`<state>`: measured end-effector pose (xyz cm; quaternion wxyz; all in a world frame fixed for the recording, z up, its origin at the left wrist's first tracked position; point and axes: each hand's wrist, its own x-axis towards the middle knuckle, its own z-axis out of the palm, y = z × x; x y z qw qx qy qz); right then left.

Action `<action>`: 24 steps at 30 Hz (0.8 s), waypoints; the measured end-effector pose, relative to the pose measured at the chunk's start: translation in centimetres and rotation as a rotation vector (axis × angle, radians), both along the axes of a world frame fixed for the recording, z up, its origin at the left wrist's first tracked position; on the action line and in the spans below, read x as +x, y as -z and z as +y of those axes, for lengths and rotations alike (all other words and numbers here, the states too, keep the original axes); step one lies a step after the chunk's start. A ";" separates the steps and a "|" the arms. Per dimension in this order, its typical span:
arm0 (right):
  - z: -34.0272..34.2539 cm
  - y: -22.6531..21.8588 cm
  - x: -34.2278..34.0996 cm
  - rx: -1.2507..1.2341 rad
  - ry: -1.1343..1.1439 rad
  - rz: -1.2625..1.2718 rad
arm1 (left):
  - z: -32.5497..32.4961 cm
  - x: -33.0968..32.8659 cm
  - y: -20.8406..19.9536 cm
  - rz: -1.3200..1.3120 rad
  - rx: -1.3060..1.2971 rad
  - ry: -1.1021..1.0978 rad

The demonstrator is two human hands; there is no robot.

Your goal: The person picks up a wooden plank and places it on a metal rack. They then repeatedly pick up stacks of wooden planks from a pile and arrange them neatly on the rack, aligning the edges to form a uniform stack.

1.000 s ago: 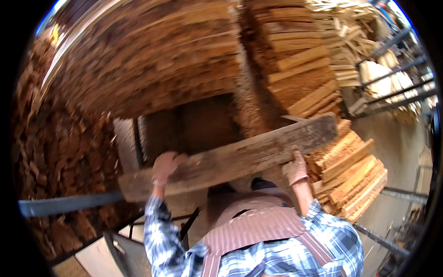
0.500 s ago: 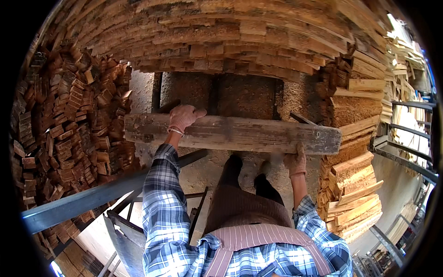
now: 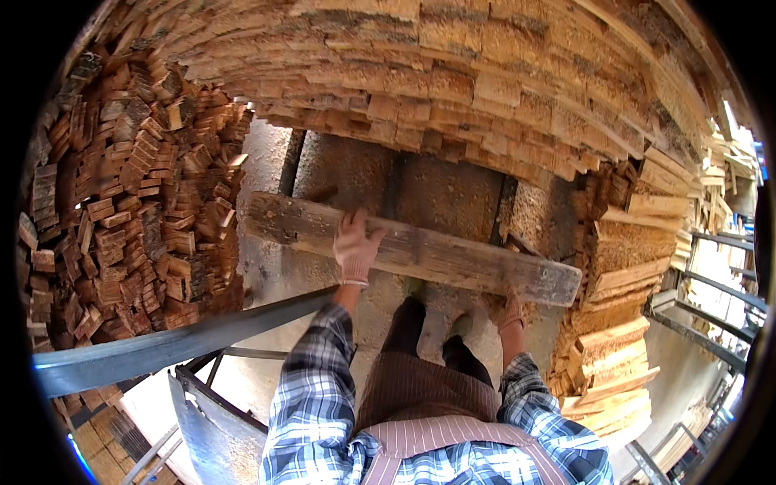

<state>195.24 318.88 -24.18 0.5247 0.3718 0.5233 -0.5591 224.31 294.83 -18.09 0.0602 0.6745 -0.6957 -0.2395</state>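
A long, weathered wooden plank (image 3: 453, 260) lies crosswise in front of me, its right end nearer my body than its left. My left hand (image 3: 356, 249), in a pinkish knit glove, is flat across the plank's upper face. Its fingers are stretched toward the far edge, the thumb apart. My gloved right hand (image 3: 508, 309) grips the plank's near edge toward the right end, its fingers partly hidden and slightly blurred. Dark metal bars (image 3: 499, 212) run beyond the plank; whether it rests on them I cannot tell.
Stacked wood pieces (image 3: 404, 89) form a wall ahead. More wood pieces are piled at the left (image 3: 153, 210) and right (image 3: 618, 283). A blue-grey metal bar (image 3: 186, 343) juts in from the left, above a metal sheet (image 3: 214, 428). Sawdust covers the floor (image 3: 372, 303).
My left hand has shifted right along the plank, its fingers now spread flat. The plank has turned, its right end swinging nearer to me. The view has also shifted.
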 end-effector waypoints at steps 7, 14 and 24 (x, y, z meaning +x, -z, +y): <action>2.7 7.9 -3.0 -0.414 0.314 0.137 | 3.5 0.6 2.0 0.748 -0.179 -1.142; 1.3 5.2 -3.1 -0.323 0.358 0.176 | 4.5 4.5 11.5 1.466 0.199 -1.230; 0.7 5.3 -3.7 -0.485 0.217 0.217 | 1.0 0.2 13.1 1.351 -0.020 -0.978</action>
